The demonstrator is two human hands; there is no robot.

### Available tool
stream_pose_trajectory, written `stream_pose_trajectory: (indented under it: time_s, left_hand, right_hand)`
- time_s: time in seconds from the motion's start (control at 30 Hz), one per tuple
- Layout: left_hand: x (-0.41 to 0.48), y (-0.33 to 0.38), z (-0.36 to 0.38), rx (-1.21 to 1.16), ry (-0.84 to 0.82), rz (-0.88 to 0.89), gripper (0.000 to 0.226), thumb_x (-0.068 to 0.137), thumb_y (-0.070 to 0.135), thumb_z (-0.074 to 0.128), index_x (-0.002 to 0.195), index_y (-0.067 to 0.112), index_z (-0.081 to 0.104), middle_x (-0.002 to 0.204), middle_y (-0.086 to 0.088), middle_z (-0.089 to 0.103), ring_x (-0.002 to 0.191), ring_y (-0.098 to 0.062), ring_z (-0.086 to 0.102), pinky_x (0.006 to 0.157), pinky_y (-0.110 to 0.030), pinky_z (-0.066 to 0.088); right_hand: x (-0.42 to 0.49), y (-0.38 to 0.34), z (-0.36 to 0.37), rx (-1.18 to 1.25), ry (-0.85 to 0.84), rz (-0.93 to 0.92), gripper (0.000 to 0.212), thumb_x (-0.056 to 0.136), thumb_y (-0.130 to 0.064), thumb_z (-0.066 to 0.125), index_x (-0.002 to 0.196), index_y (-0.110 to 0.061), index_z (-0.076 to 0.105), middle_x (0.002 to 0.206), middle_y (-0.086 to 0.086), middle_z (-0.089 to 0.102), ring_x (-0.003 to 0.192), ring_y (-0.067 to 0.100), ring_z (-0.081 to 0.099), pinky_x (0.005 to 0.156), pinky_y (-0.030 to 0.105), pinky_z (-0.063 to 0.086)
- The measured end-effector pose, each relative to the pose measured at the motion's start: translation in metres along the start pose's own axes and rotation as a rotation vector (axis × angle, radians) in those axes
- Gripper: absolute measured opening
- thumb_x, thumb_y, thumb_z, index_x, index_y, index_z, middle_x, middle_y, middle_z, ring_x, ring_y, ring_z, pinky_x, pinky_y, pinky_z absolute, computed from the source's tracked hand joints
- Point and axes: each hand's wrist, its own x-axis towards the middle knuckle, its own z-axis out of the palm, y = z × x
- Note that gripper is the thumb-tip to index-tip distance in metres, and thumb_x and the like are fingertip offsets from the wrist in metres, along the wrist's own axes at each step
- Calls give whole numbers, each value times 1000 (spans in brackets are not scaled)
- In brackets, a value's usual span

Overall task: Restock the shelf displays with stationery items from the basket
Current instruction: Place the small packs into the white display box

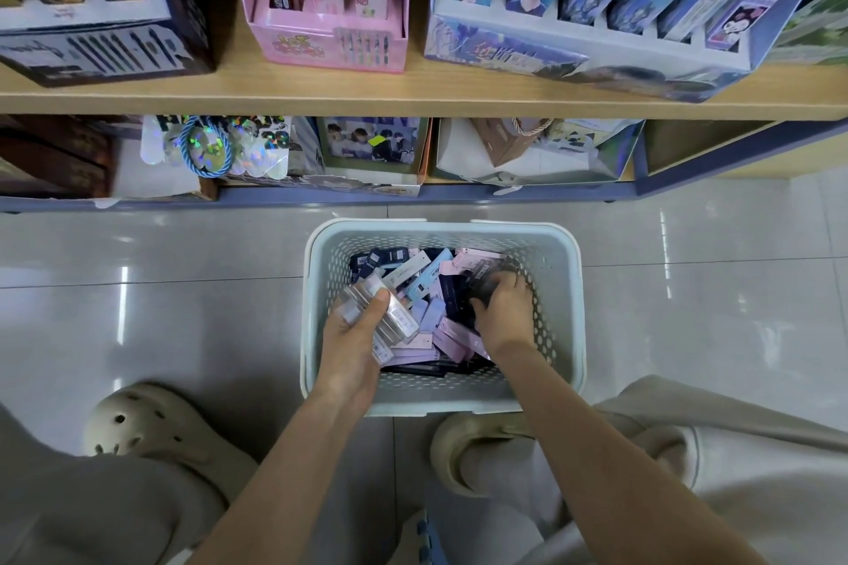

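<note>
Right hand (502, 305) is deep in the perforated plastic basket (440, 404), fingers curled over something dark and motion-blurred; we cannot tell whether it grasps. Left hand (353, 328) clasps a bundle of clear rigid packs (394, 319) above flat pink, lilac and navy packets (452, 333) (labels unreadable).

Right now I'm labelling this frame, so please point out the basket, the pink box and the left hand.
basket (459, 401): head view, near outer wall.
pink box (321, 53): head view, front panel.
left hand (354, 326): head view, back of the hand.
</note>
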Motion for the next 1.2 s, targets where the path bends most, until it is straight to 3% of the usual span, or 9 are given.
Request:
stream_pose_trajectory:
  time_s: [0.2,0.33,0.47,0.7,0.83,0.9,1.0,1.1,1.2]
  left_hand:
    - [-1,-1,-3,22,-7,-26,20,93,15,54,112,7,59,76,4,72,71,-12,66,62,-27,55]
    - [-1,-2,-5,19,-8,-36,16,93,15,56,107,8,61,76,2,71,72,-13,67,60,-24,56]
    - [-1,-1,-8,15,-35,-84,9,92,18,58,97,13,61,76,0,70,67,-15,65,56,-31,57]
    - [0,-6,-8,41,-57,-168,6,94,15,55,98,14,59,86,-2,70,61,-12,65,55,-30,54]
    - [2,-12,-5,77,-47,-221,3,94,10,54,94,11,57,65,-4,60,52,-15,54,48,-29,48]
    - [3,-14,-3,98,-33,-234,5,94,7,54,92,12,56,52,-1,55,46,-14,50,46,-28,44]
    - [1,-12,1,93,-18,-240,5,91,11,60,89,14,58,54,-2,54,44,-12,50,49,-27,44]
    - [-3,-7,5,92,-52,-209,10,88,17,65,97,13,61,76,-7,59,48,-10,52,52,-27,46]
    - [-10,0,12,57,-125,-142,25,87,20,65,109,8,61,83,-9,59,49,-9,54,48,-25,50]
  right_hand:
    - [4,7,-6,-100,-78,-37,36,87,-16,67,118,-5,53,115,13,62,104,27,57,91,35,46]
    - [10,-2,-22,-330,-266,-95,33,87,-21,68,115,-8,59,112,10,65,103,27,62,86,33,49]
    - [14,-5,-33,-367,-308,-147,29,86,-20,68,112,-9,62,109,12,68,99,28,64,84,35,52]
    - [4,0,-44,-71,-90,-236,15,91,-12,61,103,-5,66,100,12,69,83,25,64,81,36,52]
    - [-1,-4,-52,150,-26,-185,13,91,-8,61,101,-5,68,90,-3,67,71,8,59,71,8,46]
    - [-2,-7,-52,259,43,-142,10,88,-9,64,96,-5,69,89,0,69,71,7,58,66,1,41]
    - [-7,-15,-53,443,117,-99,5,85,-15,69,89,-12,71,87,0,70,77,10,63,72,7,46]
    - [-22,-27,-60,585,128,-154,9,85,-14,70,82,-22,67,79,-6,68,78,14,67,76,23,54]
    - [-41,-43,-69,677,132,-250,11,85,-9,68,85,-20,66,79,-6,67,76,10,66,74,18,53]
